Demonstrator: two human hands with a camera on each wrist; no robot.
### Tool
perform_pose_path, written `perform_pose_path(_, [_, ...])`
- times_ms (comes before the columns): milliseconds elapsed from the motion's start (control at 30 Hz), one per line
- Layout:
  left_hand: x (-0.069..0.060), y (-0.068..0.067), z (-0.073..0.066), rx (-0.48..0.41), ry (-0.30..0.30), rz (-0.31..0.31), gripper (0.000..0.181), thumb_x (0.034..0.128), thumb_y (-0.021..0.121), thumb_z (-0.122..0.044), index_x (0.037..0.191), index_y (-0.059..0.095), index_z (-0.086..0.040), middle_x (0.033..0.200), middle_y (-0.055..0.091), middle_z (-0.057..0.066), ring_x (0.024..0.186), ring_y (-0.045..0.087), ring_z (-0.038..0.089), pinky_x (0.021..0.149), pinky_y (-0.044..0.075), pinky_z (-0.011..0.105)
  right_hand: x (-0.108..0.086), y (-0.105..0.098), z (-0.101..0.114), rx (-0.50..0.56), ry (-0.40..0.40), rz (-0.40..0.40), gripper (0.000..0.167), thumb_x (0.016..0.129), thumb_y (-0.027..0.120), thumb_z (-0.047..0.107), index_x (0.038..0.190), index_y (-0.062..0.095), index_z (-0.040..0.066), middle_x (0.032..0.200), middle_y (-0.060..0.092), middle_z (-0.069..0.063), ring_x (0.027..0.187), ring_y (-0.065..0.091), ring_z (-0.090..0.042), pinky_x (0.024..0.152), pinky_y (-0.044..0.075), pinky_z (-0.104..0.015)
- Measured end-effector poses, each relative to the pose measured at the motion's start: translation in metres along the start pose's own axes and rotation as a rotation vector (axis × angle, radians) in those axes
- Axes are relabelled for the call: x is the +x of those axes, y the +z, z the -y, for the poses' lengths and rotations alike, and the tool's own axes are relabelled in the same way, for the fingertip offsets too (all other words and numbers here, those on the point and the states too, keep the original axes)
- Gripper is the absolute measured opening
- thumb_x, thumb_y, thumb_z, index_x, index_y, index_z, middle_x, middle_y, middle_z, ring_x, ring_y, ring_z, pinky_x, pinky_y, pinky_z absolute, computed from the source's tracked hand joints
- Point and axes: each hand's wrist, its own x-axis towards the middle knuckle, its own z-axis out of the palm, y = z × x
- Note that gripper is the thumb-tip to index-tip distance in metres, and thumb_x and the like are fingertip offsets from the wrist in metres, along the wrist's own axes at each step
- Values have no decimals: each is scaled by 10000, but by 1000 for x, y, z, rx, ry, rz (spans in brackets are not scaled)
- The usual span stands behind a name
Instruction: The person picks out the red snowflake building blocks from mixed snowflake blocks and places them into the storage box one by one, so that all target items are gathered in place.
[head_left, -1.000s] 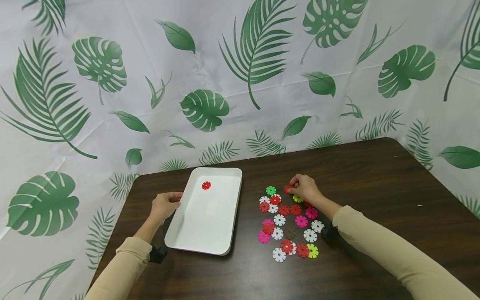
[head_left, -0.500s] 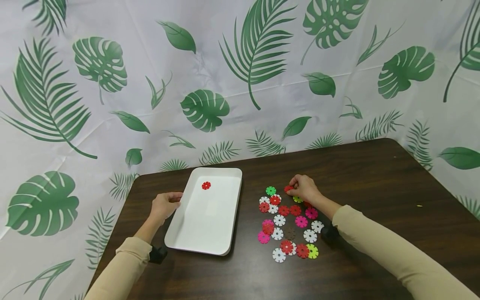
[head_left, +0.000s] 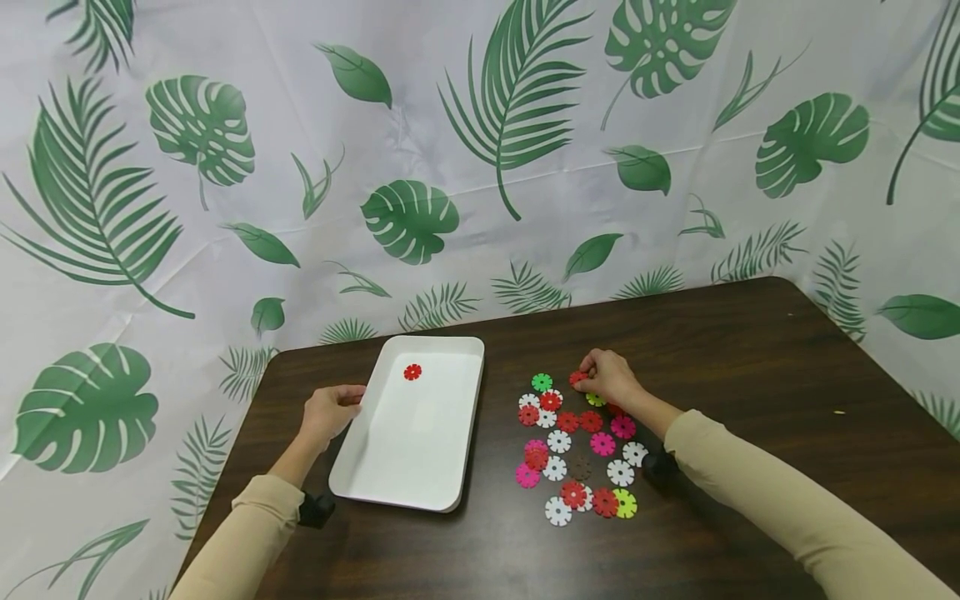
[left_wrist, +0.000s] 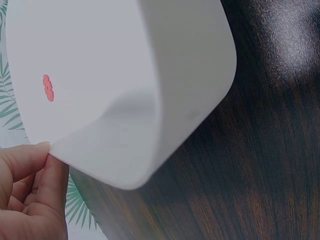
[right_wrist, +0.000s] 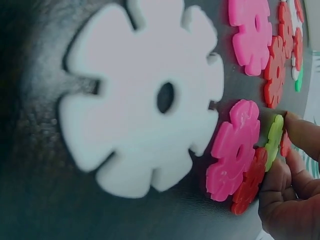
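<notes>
My left hand (head_left: 330,414) pinches the left rim of a white tray (head_left: 405,450) between thumb and fingers; the left wrist view shows the grip at the tray's edge. Inside the tray, towards its far end, lies one red notched disc (head_left: 412,372). Over the far side of a spread of plastic discs, my right hand (head_left: 611,379) pinches another red notched disc (head_left: 577,378) by its edge. A yellow-green disc (right_wrist: 274,140) lies just beside those fingers, with a pink disc (right_wrist: 236,150) and a large-looking white disc (right_wrist: 145,100) closer to the wrist camera.
Several white, red, pink, yellow and brown discs, such as a white disc (head_left: 558,441), lie on the dark wooden table (head_left: 510,542), some overlapping. A green disc (head_left: 542,382) sits at the spread's far left. Behind the table hangs a leaf-patterned cloth (head_left: 300,125).
</notes>
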Motion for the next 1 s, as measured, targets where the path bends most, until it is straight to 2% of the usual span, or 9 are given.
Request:
perform_pose_path(433, [-1,0,-2,-2,-5,-5,297,852,607,25,1147,640,46,1046,670,203,875,601,225,673,497,242,-1,-1,-3,49,-10,-17,247,763,748,36,924,566,-9,756,545,-87,671,490,-185,563,405,-263])
perform_pose_path(767, [0,0,-3,-3,-10,-5,293,851,608,23,1141,646,40,1036,671,194,870,593,222,671,490,244,1,1,-4,24,-50,-54,189,779,695,-28,929,584,2,779,554,-98,705,498,-200,609,424,-299])
perform_pose_path(1000, [1,1,0,1,0,-13,286,846,612,26,1130,650,42,1025,675,192,866,601,224,675,498,252,2,1,-4,51,-69,-70,159,787,687,-33,923,609,-7,798,588,-112,722,521,-210,636,447,-307])
